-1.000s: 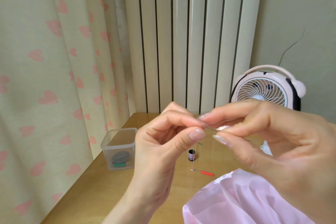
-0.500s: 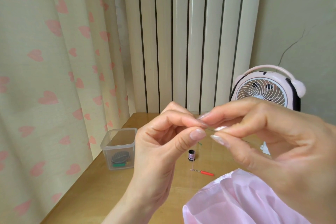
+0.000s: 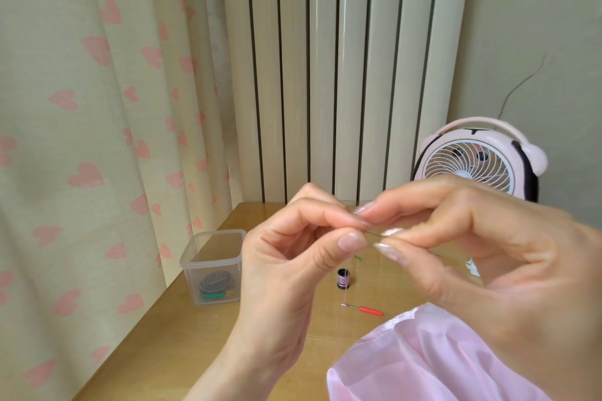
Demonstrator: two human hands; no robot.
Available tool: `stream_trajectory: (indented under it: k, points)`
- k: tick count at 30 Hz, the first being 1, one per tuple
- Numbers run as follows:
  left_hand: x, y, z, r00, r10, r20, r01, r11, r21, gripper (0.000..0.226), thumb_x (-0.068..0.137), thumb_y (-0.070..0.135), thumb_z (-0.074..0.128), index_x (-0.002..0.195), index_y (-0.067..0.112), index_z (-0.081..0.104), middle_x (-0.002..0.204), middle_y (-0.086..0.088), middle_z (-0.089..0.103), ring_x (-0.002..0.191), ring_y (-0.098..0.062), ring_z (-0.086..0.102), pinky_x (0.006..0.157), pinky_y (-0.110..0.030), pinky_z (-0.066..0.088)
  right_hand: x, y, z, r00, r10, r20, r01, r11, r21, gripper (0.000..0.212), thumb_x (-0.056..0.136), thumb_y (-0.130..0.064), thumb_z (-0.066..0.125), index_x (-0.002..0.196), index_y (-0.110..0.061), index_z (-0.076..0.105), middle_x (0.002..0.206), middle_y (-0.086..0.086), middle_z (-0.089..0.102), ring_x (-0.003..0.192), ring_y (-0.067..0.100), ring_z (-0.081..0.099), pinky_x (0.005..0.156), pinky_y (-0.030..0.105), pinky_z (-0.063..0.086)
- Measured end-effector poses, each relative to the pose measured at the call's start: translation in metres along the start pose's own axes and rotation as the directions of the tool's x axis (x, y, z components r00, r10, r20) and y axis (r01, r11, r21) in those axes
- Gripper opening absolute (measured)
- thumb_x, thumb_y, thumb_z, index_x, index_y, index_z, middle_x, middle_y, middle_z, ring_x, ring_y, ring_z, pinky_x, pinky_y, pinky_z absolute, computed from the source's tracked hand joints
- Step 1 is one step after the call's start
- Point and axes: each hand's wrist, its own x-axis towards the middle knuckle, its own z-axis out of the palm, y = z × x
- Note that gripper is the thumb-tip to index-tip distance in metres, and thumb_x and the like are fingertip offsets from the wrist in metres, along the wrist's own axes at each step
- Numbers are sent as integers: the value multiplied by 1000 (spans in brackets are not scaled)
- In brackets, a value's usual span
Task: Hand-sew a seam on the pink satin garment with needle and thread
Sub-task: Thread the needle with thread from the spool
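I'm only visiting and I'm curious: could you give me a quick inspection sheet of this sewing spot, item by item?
Surface: light wooden table.
Job's things: needle held in the air; pink garment at the near edge; spool standing mid-table.
Clutter: red-handled tool lying near the spool; clear lidless box holding small items.
Grips: left hand and right hand both pinch the needle above the table.
Cables: thin dark line above the fan; cable or crack, cannot tell.
Surroundings: heart-print curtain on the left, radiator behind, fan back right.
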Motion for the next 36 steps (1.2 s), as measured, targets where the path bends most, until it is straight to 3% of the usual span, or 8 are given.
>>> stream_trajectory:
  k: [10,14,19,25,31,36]
  points:
    - [0,1,0,1000,-16,8,16,1000,-5,15,69,33,78,72,19,72,71,11,60,69,-5,57,68,-15,46,0,2,1,1000,2,-10,-2,1000,5,8,80,-22,65,73,-21,62,96,-7,70,89,20,69,77,32,54]
    - [0,3,-1,998,-56,19,55,997,50,16,70,34,78,72,21,69,72,6,58,70,-9,55,70,-18,46,-1,3,2,1000,-5,-22,4,999,-52,13,79,-18,65,68,-10,62,94,-5,70,86,19,69,75,31,53]
    - [0,2,-3,988,-157,14,154,983,104,3,73,22,69,72,21,66,67,1,61,70,-11,57,70,-17,46,0,8,-1,1000,-7,12,9,981,-194,16,78,-16,63,64,-8,61,93,-6,69,84,11,67,75,16,48]
    - [4,1,-8,952,-305,14,298,938,177,10,77,17,72,72,13,64,66,-2,65,67,-12,61,67,-17,48,0,21,-2,995,5,99,24,958,-285,16,75,-3,68,63,-4,58,92,-3,68,85,11,65,74,18,48]
    - [12,1,-18,921,-387,-50,386,885,262,14,76,14,62,77,1,59,75,-10,72,66,-13,66,65,-19,53,-3,31,-4,981,158,110,-120,948,-296,14,73,-15,69,64,-17,59,91,-12,68,79,13,65,71,29,46]
    - [14,-11,-27,898,-424,-115,439,852,285,8,81,8,59,76,3,57,78,-10,73,71,-14,68,69,-21,55,-1,37,-3,969,229,89,-212,963,-168,11,72,-18,70,64,-16,62,83,-9,68,82,11,65,74,12,44]
